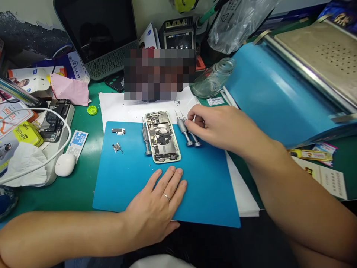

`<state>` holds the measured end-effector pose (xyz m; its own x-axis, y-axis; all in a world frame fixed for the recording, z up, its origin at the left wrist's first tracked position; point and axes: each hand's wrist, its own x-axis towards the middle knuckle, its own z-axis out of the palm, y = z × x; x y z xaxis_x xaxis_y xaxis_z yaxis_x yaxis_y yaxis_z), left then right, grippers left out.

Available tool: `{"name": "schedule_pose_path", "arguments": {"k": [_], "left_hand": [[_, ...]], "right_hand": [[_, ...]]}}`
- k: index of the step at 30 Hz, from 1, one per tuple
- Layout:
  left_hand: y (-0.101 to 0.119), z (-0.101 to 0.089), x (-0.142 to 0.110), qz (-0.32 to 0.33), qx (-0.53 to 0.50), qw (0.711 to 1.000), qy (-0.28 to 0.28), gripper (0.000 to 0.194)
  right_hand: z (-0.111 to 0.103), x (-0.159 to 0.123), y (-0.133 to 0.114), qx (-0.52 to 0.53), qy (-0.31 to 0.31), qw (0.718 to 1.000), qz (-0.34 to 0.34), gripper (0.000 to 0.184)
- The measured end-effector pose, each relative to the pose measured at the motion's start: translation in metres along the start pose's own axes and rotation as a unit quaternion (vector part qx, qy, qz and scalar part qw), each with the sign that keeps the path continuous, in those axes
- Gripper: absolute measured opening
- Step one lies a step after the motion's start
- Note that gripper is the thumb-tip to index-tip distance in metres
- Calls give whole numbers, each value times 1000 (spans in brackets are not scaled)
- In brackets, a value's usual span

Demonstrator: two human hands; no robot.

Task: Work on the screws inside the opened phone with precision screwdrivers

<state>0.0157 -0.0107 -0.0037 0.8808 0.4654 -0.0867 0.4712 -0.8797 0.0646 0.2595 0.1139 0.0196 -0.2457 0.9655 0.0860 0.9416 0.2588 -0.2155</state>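
Note:
An opened smartphone [163,137] with its inner parts exposed lies on a blue mat [206,186]. My left hand [158,197] rests flat on the mat just below it, fingers stretched out. Right of the phone, two grey precision screwdrivers lie side by side with tips pointing away. My right hand [209,123] is closed in a pinch at the upper part of the right-hand screwdriver [196,140]; the other screwdriver [183,127] lies beside it. A third screwdriver [146,139] lies along the phone's left edge. Two small phone boards, one rectangular [118,131] and one irregular [117,147], sit on the mat's left.
White paper [122,108] lies under the mat. A tilted glass jar [213,80] and a blurred-out area are behind. At left are another opened phone [57,119], a white earbud case [65,165] and a cable. A metal-plated machine [320,63] stands at right.

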Motion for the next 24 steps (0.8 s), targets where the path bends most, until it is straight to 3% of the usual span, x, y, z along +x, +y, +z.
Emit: {"name": "schedule_pose_path", "arguments": {"k": [15, 24], "left_hand": [[0, 1, 0, 0, -14, 1000, 6, 96], [0, 1, 0, -3, 0, 1000, 6, 96]], "right_hand": [[0, 5, -3, 38, -49, 998, 26, 7], [6, 4, -7, 32, -76, 997, 7, 11]]}}
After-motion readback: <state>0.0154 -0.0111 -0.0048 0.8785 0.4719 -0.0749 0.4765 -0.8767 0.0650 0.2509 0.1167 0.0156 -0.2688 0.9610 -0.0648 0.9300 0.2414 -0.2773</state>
